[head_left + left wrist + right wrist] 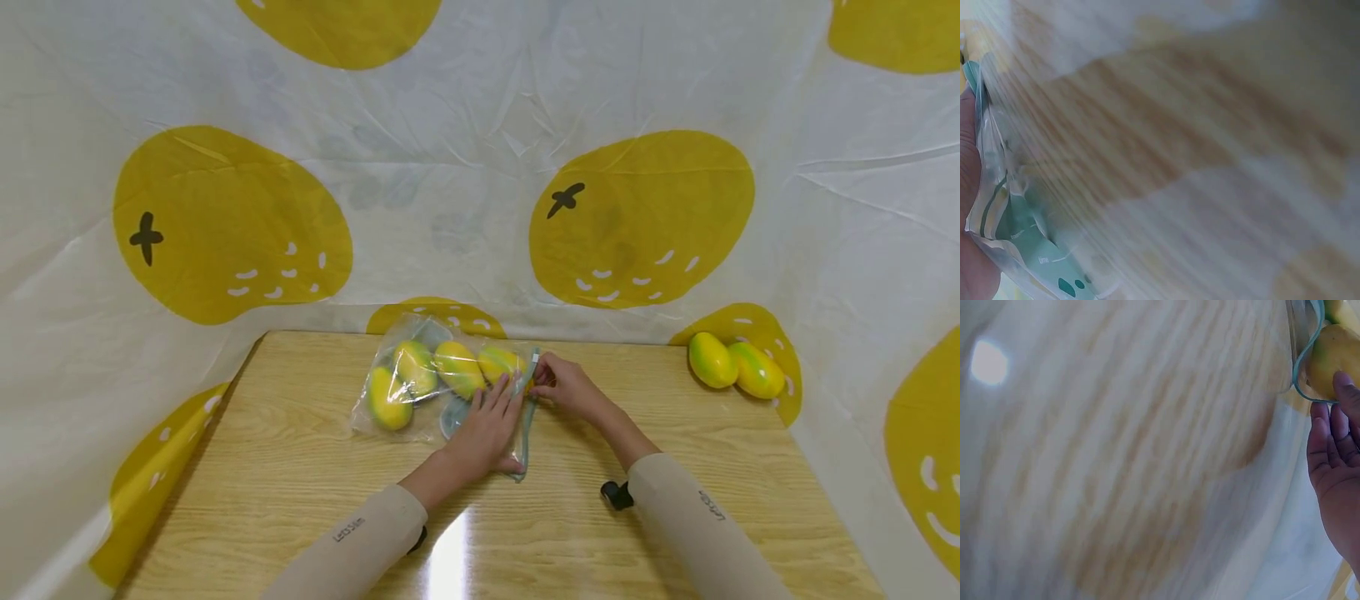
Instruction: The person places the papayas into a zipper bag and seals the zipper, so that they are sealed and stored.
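Observation:
A clear zip bag [527,437] with a blue-green edge lies on the table, its mouth toward the right. Inside are several yellow-green mangoes [390,400]. My left hand [482,429] rests flat on the bag near the mouth, fingers stretched out, thumb by the near corner. In the left wrist view, that hand [969,187] is partly cut off beside the bag's printed green panel [1035,244]. At the far end of the mouth, my right hand [566,387] pinches the edge strip. The right wrist view shows its thumb and fingertips at the green rim [1298,369], beside a mango [1332,359].
Two more mangoes [712,361] lie together at the table's back right corner. A white cloth [442,208] with large yellow fruit prints hangs behind and along both sides of the wooden table [300,467].

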Motion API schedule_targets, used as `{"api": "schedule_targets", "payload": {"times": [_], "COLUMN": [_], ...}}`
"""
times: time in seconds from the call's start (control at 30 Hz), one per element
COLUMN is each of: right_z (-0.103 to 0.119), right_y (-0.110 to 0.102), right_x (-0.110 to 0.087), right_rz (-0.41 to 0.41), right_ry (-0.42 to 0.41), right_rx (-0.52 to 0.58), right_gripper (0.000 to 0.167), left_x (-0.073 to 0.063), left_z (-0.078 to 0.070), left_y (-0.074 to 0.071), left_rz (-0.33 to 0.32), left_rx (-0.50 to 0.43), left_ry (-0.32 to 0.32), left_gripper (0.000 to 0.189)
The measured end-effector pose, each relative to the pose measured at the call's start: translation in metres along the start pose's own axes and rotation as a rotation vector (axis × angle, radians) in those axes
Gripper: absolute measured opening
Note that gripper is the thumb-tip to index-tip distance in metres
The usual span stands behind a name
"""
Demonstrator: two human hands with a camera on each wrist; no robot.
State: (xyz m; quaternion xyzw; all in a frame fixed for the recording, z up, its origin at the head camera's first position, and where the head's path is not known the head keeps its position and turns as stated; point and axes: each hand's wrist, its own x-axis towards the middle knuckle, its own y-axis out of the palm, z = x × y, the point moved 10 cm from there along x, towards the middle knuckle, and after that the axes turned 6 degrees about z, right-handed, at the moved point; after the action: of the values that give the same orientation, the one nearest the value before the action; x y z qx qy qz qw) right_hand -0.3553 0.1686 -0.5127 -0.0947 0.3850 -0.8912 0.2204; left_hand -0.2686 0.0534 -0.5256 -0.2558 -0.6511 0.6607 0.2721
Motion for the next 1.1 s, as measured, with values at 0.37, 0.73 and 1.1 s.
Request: {"api": "schedule_targets", "payload": {"times": [0.37,0.73,1.1], "right_z": [-0.011,-0.010,-0.026], "right_y": [-0.006,-0.012,-0.032], "right_x": [0.001,-0.008,-0.052], "right_rz": [-0.101,-0.129,-0.096], "right_ry": [0.083,0.041,0.108], "right_rx": [-0.028,0.017,0.098], "right_gripper": [0.016,0.022,0.037], "left_x": [-0.003,-0.003,-0.004], "left_z": [0.003,0.004,0.008], "left_y": [-0.002,-0.004,-0.003], "left_rz": [0.011,-0.010,0.023], "left_rx": [-0.003,0.005,-0.051], "left_ry": [-0.018,-0.020,-0.016], "left_gripper": [0.136,0.137,0.137]}}
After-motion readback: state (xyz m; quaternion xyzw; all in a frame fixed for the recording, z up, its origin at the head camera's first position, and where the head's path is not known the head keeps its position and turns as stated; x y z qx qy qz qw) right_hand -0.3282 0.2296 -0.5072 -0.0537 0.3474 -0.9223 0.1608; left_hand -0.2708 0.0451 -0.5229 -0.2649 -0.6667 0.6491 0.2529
